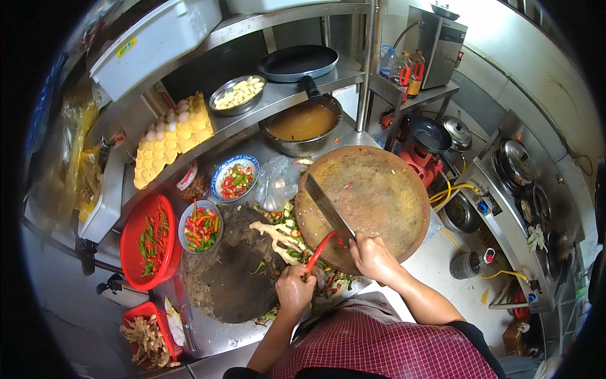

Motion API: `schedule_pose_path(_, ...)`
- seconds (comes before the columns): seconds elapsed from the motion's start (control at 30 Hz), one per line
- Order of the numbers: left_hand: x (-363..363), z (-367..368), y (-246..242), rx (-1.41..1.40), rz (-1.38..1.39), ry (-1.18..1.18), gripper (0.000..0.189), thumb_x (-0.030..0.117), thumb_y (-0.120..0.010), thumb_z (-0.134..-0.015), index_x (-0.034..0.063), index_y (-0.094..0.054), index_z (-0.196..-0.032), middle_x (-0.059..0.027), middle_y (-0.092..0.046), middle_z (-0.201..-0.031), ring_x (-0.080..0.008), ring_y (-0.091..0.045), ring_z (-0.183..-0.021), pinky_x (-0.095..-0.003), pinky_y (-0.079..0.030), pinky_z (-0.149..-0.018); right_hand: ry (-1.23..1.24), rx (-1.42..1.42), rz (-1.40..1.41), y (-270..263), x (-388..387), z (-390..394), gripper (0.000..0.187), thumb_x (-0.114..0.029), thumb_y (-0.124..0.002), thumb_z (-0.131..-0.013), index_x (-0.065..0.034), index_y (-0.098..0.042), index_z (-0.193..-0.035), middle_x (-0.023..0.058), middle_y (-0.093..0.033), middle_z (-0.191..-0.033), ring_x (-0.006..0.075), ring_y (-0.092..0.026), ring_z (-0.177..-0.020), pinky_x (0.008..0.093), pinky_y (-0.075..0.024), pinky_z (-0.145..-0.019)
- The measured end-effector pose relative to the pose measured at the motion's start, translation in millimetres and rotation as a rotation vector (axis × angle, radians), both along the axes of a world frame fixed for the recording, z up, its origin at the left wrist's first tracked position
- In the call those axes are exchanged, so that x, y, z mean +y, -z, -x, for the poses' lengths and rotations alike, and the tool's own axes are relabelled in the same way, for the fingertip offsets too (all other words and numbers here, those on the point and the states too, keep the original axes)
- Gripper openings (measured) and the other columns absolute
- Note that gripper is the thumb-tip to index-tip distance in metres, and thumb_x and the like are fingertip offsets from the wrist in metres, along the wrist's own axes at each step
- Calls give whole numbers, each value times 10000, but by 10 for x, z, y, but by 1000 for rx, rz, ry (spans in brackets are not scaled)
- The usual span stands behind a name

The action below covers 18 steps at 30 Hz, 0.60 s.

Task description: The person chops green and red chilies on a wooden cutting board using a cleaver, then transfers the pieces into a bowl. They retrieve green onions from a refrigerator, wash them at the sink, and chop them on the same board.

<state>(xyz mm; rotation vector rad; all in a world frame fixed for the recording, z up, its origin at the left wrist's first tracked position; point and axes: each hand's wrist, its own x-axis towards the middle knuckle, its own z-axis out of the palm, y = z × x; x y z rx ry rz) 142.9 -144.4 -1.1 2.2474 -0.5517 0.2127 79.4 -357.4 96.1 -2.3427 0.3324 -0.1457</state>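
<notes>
A long red chili pepper (pixel 322 249) is pinched at its lower end by my left hand (pixel 295 289). Its upper part reaches over the rim of a round wooden chopping block (pixel 374 194). My right hand (pixel 374 256) grips a cleaver (pixel 330 207), whose blade slants up and left over the block, near the pepper's bent tip. Left of my left hand lies a second, darker chopping block (pixel 227 279). A pale ginger root (pixel 279 237) rests between the two blocks, among chopped green and red pepper scraps (pixel 289 220). The cleaver's handle is mostly hidden in my fist.
On the left stand a red basin of chilies (pixel 128 256), a bowl of cut peppers (pixel 218 237) and a red basket of ginger (pixel 175 348). Farther back are a patterned bowl (pixel 255 166), a plastic bag (pixel 274 184), a pot of brown liquid (pixel 303 123) and a metal shelf (pixel 284 92).
</notes>
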Motion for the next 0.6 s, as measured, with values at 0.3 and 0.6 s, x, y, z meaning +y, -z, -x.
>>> schedule_pose_path(0.3,-210,-140,31,104,58,93,97,94,-718,-724,47,-693,-804,-168,-659,-788,-362,-657,-685,-446,-539,-643,-11,201,132,33,43,-211,309,-198,-468,-967,85,-589,-935,372,-631,-871,511,-634,-913,555,-501,-845)
schedule_pose_path(0.6,-527,-298,141,21,126,199,74,77,-739,-770,34,-727,-829,-147,-670,-773,-317,-663,-678,-386,-536,-642,25,241,118,14,51,-167,280,-192,-475,-961,65,-581,-924,357,-636,-840,500,-639,-896,559,-510,-811)
